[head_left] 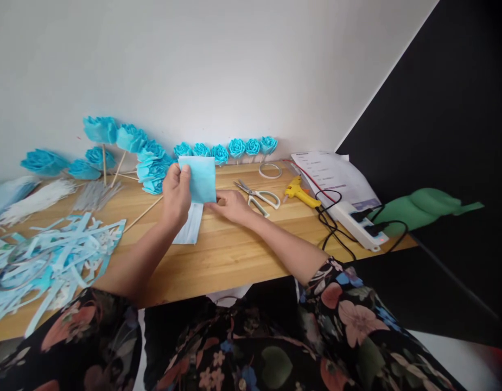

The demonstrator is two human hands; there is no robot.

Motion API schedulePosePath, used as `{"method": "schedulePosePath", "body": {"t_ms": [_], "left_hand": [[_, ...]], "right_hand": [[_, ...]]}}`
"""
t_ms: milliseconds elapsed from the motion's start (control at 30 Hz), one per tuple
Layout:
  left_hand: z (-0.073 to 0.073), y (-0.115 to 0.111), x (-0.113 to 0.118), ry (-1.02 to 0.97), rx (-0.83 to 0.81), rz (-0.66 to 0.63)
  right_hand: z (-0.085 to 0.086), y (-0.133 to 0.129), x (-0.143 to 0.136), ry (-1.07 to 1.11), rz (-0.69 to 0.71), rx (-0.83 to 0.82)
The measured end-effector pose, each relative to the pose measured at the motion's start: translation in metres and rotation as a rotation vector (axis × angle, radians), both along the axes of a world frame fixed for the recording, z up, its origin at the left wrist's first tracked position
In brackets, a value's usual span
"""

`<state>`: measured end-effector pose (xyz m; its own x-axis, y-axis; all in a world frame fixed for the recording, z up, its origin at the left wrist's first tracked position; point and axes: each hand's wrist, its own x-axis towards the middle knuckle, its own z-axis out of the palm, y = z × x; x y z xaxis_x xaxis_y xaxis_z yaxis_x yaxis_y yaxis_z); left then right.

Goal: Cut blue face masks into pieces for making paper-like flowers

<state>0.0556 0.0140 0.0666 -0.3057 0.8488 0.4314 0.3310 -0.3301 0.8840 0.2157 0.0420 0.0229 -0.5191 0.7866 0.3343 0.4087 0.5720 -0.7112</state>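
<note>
A light blue square sheet (202, 180), perhaps folded, is held up above the table. My left hand (177, 193) grips its left edge, with the thumb lying across the front. At the lower right corner, my right hand (232, 206) pinches the same sheet between thumb and fingers. Below it on the wood lies a paler blue pleated piece (188, 225), partly covered by the sheet and my left hand. Scissors (259, 196) with white handles rest to the right of my right hand, their blades apart.
Blue handmade flowers (236, 147) line the wall, some on sticks. Cut strips (67, 255) pile up at left beside white and grey bundles. On the right are a tape roll (270, 171), a yellow glue gun (300, 191), cables, a power strip (358, 225), papers and green material (421, 209).
</note>
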Motion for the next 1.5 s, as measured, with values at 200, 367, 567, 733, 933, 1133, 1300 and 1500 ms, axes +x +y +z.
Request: {"method": "schedulePosePath", "body": {"t_ms": [200, 367, 567, 733, 933, 1133, 1300, 1500], "left_hand": [[-0.01, 0.015, 0.007, 0.138, 0.151, 0.166], [-0.011, 0.014, 0.007, 0.136, 0.11, 0.136], [-0.017, 0.008, 0.008, 0.086, 0.076, 0.045], [-0.031, 0.015, -0.003, 0.062, 0.015, 0.104], [-0.034, 0.006, 0.005, 0.135, -0.033, 0.041], [-0.036, 0.005, 0.009, 0.104, -0.056, 0.011], [-0.035, 0.005, 0.007, 0.093, -0.067, -0.004], [-0.035, 0.004, 0.01, 0.102, -0.127, -0.177]], "right_hand": [[0.0, -0.005, -0.005, 0.061, 0.023, -0.138], [0.008, -0.002, 0.002, 0.278, 0.175, -0.346], [0.005, -0.002, 0.002, 0.246, 0.031, -0.244], [0.007, 0.0, 0.007, 0.227, 0.033, -0.244], [0.008, 0.004, 0.009, 0.364, 0.099, -0.353], [0.006, 0.008, 0.009, 0.393, -0.094, -0.255], [0.01, 0.009, 0.01, 0.516, -0.023, -0.35], [0.011, 0.012, 0.013, 0.487, 0.068, -0.344]]}}
